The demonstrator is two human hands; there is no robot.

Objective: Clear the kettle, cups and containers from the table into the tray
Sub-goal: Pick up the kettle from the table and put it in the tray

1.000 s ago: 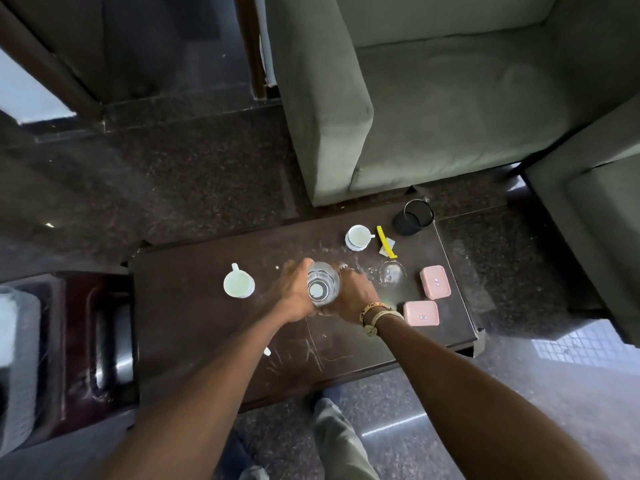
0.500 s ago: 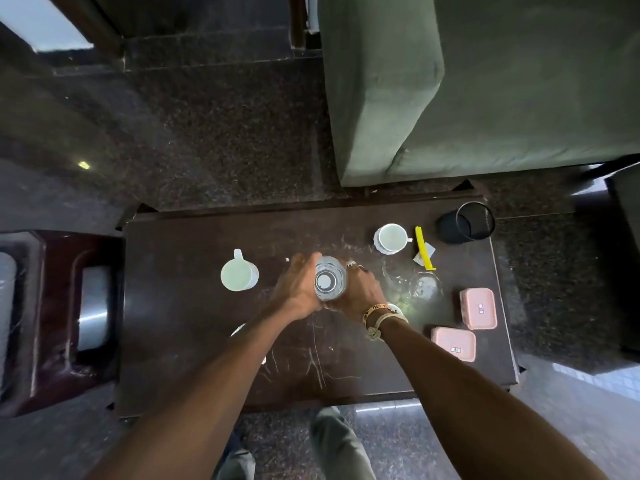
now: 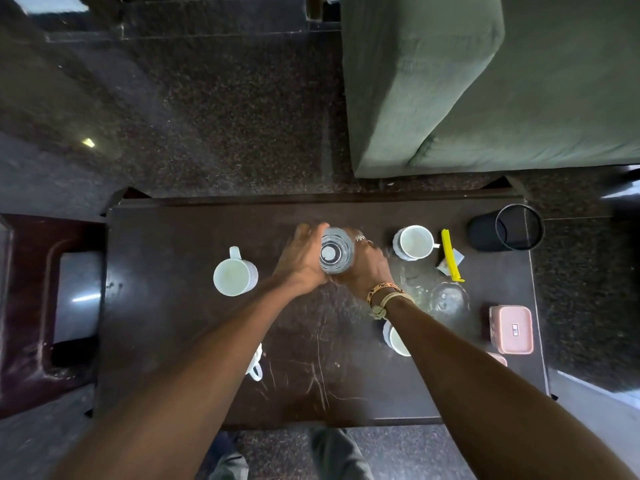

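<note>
On the dark table (image 3: 166,341) both of my hands clasp a clear glass kettle (image 3: 335,250) near the middle. My left hand (image 3: 300,259) wraps its left side and my right hand (image 3: 363,268) its right side. A white mug (image 3: 233,274) stands to the left. A white cup (image 3: 415,242) stands to the right. Two more white cups are partly hidden by my forearms, one (image 3: 396,339) under the right arm and one (image 3: 255,367) under the left. Two pink lidded containers, one full in view (image 3: 512,329) and one mostly hidden (image 3: 498,358), lie at the right edge.
A black mesh holder (image 3: 505,227) lies on its side at the table's far right corner. A yellow clip on a sachet (image 3: 450,255) and a clear glass lid (image 3: 448,299) lie nearby. A green sofa (image 3: 485,81) stands beyond the table. A dark wooden tray (image 3: 31,306) sits left of the table.
The camera has tilted further down over the table. Both hands have stayed clasped around the glass kettle, which stays at about the same spot on the table.
</note>
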